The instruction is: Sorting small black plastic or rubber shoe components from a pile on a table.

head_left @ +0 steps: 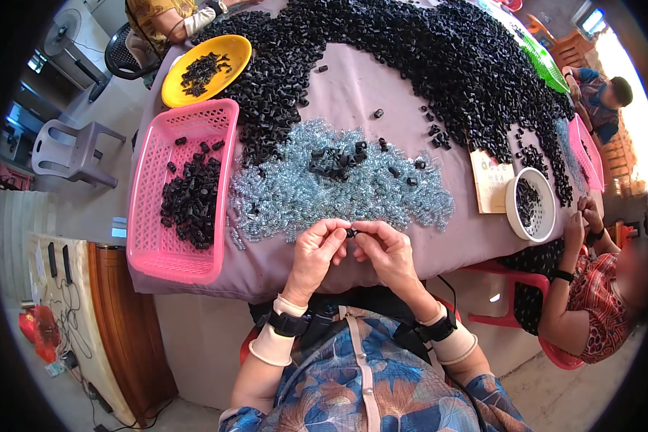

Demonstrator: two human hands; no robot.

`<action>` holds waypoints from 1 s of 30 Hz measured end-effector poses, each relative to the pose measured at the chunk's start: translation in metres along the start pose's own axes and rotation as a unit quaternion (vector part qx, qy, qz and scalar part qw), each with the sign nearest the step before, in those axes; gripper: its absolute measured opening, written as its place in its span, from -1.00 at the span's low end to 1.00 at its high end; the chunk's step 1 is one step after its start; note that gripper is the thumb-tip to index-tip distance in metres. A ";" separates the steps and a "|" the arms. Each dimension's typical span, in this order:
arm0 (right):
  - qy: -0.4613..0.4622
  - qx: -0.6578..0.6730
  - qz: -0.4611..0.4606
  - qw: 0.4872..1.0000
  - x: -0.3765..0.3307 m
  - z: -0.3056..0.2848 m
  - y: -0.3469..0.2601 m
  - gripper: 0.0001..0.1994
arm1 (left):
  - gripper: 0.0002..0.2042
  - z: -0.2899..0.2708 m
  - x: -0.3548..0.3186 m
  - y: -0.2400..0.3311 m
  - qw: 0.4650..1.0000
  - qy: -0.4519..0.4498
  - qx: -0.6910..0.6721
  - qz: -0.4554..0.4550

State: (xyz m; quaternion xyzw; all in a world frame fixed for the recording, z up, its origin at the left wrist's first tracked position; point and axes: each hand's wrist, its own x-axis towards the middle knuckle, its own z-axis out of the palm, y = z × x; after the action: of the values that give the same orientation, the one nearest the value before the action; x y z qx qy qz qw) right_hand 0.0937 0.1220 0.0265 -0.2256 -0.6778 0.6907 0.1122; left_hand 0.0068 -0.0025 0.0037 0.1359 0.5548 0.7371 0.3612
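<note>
My left hand (314,253) and my right hand (387,252) meet at the table's near edge. Pinched between both sets of fingertips is a small black plastic piece (351,233), partly covered by the fingers. Just beyond them spreads a heap of small clear-blue coils (295,187), which look like springs. Several black cylindrical parts (338,162) lie on top of that heap. To the left stands a pink plastic basket (232,158) holding a pile of similar black parts (193,194).
A large mound of black parts (410,50) covers the far table. A yellow plate (241,54) of thin black pieces stands back left. On the right are a white colander (547,189), a paper booklet (491,191) and a seated co-worker (590,295). Other people sit farther off.
</note>
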 end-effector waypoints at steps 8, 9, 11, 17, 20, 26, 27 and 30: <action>-0.010 0.031 -0.006 0.999 -0.005 0.008 0.005 -0.85 | -0.87 0.008 0.002 0.004 0.998 0.047 -0.036 0.008; -0.013 0.044 -0.009 0.999 -0.006 0.009 0.004 -0.86 | -0.87 0.007 0.002 0.003 0.998 0.046 -0.035 0.008; -0.009 0.037 -0.021 0.999 -0.006 0.010 0.006 -0.86 | -0.87 0.002 0.003 0.000 0.999 0.017 -0.027 -0.001; 0.001 0.031 -0.012 0.999 -0.004 0.007 0.010 -0.87 | -0.88 0.002 0.002 0.002 0.999 0.024 -0.024 -0.018; 0.001 0.030 -0.013 0.999 -0.006 0.006 0.012 -0.87 | -0.88 0.003 0.002 0.003 0.999 0.022 -0.018 -0.023; -0.004 -0.005 -0.057 0.998 -0.005 0.008 0.013 -0.88 | -0.88 0.001 0.002 0.001 0.999 0.016 -0.034 -0.020; -0.006 -0.018 -0.085 0.996 -0.004 0.009 0.014 -0.88 | -0.88 0.001 0.002 0.001 0.999 0.017 -0.034 -0.019; -0.002 -0.046 -0.147 0.988 -0.002 0.012 0.013 -0.87 | -0.88 0.002 0.002 0.001 0.999 0.028 -0.041 -0.020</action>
State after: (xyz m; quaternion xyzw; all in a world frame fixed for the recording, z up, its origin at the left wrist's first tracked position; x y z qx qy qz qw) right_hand 0.0921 0.1100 0.0141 -0.1274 -0.7351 0.6350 0.2005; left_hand 0.0062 -0.0001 0.0054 0.0890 0.5370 0.7553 0.3651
